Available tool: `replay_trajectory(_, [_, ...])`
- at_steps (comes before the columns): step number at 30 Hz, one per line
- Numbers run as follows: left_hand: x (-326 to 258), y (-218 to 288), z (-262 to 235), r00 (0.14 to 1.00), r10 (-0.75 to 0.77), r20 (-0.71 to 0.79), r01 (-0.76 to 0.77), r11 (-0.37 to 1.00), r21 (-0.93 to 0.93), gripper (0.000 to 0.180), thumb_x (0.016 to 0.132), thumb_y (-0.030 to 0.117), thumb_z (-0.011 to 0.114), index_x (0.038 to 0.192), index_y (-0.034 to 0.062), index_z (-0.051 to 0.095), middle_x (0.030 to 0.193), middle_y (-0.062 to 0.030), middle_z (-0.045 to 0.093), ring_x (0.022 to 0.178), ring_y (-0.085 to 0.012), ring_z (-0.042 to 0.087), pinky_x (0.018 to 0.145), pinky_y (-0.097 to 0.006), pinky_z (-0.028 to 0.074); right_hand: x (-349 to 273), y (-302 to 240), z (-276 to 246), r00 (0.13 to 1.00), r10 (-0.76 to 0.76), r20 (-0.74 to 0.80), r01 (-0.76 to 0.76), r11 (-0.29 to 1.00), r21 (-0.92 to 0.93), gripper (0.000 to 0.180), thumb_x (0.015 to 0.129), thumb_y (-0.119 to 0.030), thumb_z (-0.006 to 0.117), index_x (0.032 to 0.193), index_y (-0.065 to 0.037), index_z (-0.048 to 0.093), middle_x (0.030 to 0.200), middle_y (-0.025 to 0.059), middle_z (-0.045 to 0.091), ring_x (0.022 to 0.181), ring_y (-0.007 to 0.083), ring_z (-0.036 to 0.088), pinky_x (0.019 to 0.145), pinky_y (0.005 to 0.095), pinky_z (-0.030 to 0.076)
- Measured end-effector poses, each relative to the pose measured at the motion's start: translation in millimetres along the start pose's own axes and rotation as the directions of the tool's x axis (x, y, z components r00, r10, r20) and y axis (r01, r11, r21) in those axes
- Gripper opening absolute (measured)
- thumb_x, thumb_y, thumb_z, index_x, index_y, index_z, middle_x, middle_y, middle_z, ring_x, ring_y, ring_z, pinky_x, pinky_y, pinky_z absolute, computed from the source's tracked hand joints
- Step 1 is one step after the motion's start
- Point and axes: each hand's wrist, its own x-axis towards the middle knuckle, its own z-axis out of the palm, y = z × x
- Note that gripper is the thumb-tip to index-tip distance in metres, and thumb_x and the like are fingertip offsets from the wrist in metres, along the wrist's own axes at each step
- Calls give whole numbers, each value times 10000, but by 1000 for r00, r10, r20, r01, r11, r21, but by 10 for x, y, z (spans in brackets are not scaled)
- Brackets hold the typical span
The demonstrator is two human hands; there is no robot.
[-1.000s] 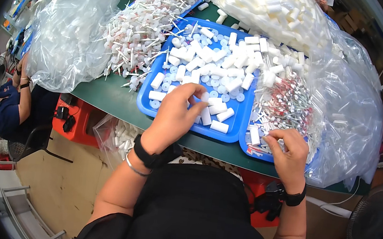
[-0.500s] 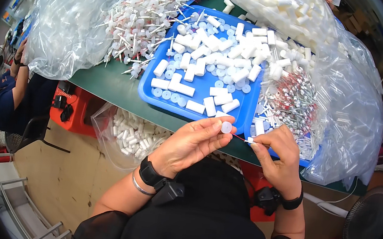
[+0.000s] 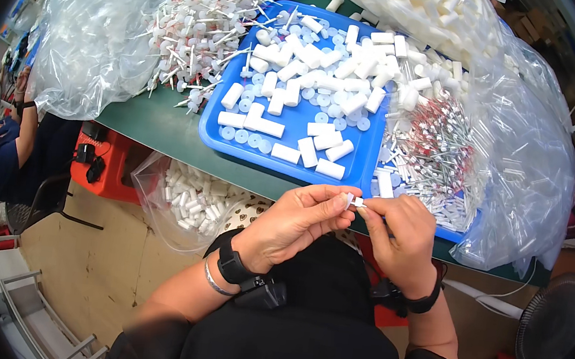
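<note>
Left hand [image 3: 293,223] and right hand [image 3: 401,238] meet fingertip to fingertip, both pinched shut on one small white part [image 3: 354,201] just below the blue tray [image 3: 289,165] edge. Part too small to tell its axis clearly; looks roughly horizontal. Open room below, over the lap; green table [image 3: 158,129] edge close above.

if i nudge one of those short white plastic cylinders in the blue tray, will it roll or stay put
The short white plastic cylinders lie on their sides, so one would probably roll across the smooth floor of the blue plastic tray. They look hollow and light, likely easy to flick. The tray's raised rim and neighbouring pieces should stop it soon.
</note>
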Motion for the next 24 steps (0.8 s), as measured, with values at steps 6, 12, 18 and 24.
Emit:
replay_trajectory(6, [101, -243, 0, 1000, -14, -18, 10, 984, -175, 373, 1036, 228, 623, 1321, -11, 606, 1015, -42, 693, 901, -120, 678, 876, -270, 577, -157, -32, 229, 957, 287, -49, -267, 931, 248, 114, 842, -12, 749, 929, -29, 677, 722, 77, 644, 611, 249, 581, 580, 376, 427])
replay_trajectory(12, [112, -205, 48, 999, -1, -40, 0, 1000, -31, 351, 1058, 247, 582, 1290, -14, 616, 971, -39, 696, 856, -116, 665, 817, -253, 557, -156, 9, 189, 984, 162, -72, -157, 985, 69, 50, 874, -19, 730, 909, -18, 694, 755, 87, 668, 647, 271, 613, 601, 368, 467])
replay_trajectory(18, [121, -154, -25, 979, 141, -144, -130, 988, 88, 361, 1064, 268, 573, 1270, -25, 619, 970, -46, 703, 835, -108, 679, 779, -249, 571, -199, 203, 31, 919, 385, 80, -391, 875, 286, 145, 924, -61, 694, 1057, -9, 722, 807, 118, 682, 665, 260, 635, 621, 359, 486])
replay_trajectory(24, [44, -40, 122, 972, 168, -165, -150, 982, 115, 382, 1055, 300, 588, 1263, -19, 608, 1087, -113, 701, 977, -176, 706, 867, -297, 583, -77, 678, -332, 990, 110, 93, -62, 909, -412, 106, 835, -12, 685, 934, -39, 711, 844, 90, 663, 819, 289, 623, 730, 411, 495])
